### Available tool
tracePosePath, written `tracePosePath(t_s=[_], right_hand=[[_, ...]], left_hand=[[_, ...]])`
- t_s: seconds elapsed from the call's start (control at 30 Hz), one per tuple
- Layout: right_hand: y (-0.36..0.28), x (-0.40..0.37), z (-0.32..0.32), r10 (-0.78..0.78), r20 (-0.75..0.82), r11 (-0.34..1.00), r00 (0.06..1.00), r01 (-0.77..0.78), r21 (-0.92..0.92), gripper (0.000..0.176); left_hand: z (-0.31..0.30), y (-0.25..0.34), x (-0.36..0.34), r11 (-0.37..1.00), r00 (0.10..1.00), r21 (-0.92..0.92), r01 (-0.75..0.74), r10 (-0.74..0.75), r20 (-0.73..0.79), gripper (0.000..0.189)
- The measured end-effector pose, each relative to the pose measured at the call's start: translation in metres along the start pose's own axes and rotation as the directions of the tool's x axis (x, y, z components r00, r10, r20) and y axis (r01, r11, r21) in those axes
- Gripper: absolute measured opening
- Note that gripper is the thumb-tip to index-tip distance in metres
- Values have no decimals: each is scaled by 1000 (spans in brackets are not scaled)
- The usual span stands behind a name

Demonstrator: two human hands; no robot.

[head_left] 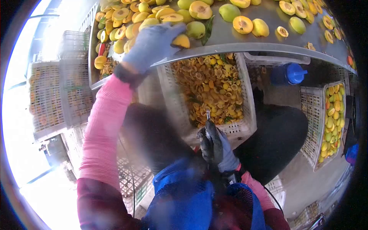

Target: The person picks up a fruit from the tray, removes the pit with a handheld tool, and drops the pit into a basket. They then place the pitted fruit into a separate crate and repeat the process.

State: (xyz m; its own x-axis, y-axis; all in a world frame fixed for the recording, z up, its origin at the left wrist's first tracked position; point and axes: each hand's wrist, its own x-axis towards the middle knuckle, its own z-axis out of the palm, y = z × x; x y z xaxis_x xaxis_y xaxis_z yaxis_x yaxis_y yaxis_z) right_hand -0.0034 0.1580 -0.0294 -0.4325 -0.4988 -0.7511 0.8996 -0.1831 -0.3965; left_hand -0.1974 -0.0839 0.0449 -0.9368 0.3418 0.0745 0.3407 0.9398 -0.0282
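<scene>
My left hand (155, 44), in a grey-blue glove, is over the metal table (264, 46) near its front edge. Its fingers and thumb are around a yellow fruit half (181, 41), partly hidden by the glove. Beside the fingertips are a whole greenish fruit (196, 30) and a green leaf (207, 31). Low between my knees, my right hand (220, 149), its glove dark and soiled at the fingers, is closed around a slim tool with a shiny metal tip (208, 114). Most of the tool's handle is hidden by the fingers. The tip points away from me.
Cut yellow fruit (120, 14) is heaped at the table's left. Under the edge stands a white crate (250, 103) of pits and scraps. A blue jug (295, 73) and a crate of fruit halves (332, 122) are to the right. Stacked crates (48, 92) stand left.
</scene>
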Motion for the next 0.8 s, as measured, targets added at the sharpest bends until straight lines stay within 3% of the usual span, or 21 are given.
tracePosePath(t_s=[0.03,0.07,0.1,0.17,0.23,0.27,0.3,0.33,0.4,0.47,0.57,0.6,0.67,0.77,0.8], right_hand=[[-2,-3,-2,-10,30,999,999,9,46,36],[-4,-6,-5,-20,60,996,998,15,92,35],[-17,-16,0,-40,118,985,992,19,171,33],[-30,-26,9,-140,141,964,980,102,243,27],[-32,-30,19,-288,77,938,954,265,224,25],[-35,-30,20,-447,171,893,878,428,137,31],[-32,-29,18,-643,154,716,750,660,-228,32],[-26,-27,16,-783,227,387,579,739,-551,33],[-9,-21,15,-718,161,473,677,645,-599,38],[-3,-19,12,-704,206,388,679,612,-689,39],[4,-21,9,-707,281,208,649,570,-795,34],[5,-22,9,-710,311,136,632,556,-820,31],[5,-24,11,-655,256,251,711,524,-814,37],[12,-26,12,-675,205,360,709,559,-747,40],[16,-25,12,-700,190,382,688,586,-715,39]], left_hand=[[-7,13,-2,997,996,-38,67,-69,-63,36],[-17,27,-10,962,968,-197,192,-218,-121,33],[-27,44,-22,894,955,-389,224,-281,-96,35],[-17,72,-56,585,928,-769,257,-372,27,35],[-8,109,-84,296,898,-907,300,-408,164,35],[-17,133,-87,35,829,-936,350,-476,292,32],[-4,141,-98,5,814,-932,363,-487,315,31],[-1,152,-107,90,812,-932,351,-524,255,31],[6,167,-119,123,776,-940,317,-603,183,33],[16,178,-127,17,702,-964,266,-688,182,33],[15,180,-132,-184,638,-945,269,-701,318,33],[17,181,-133,-125,646,-958,258,-715,267,32],[25,182,-137,-6,657,-971,238,-736,165,30],[29,184,-139,161,686,-965,207,-727,26,28],[22,187,-140,-36,678,-971,235,-710,190,26]])
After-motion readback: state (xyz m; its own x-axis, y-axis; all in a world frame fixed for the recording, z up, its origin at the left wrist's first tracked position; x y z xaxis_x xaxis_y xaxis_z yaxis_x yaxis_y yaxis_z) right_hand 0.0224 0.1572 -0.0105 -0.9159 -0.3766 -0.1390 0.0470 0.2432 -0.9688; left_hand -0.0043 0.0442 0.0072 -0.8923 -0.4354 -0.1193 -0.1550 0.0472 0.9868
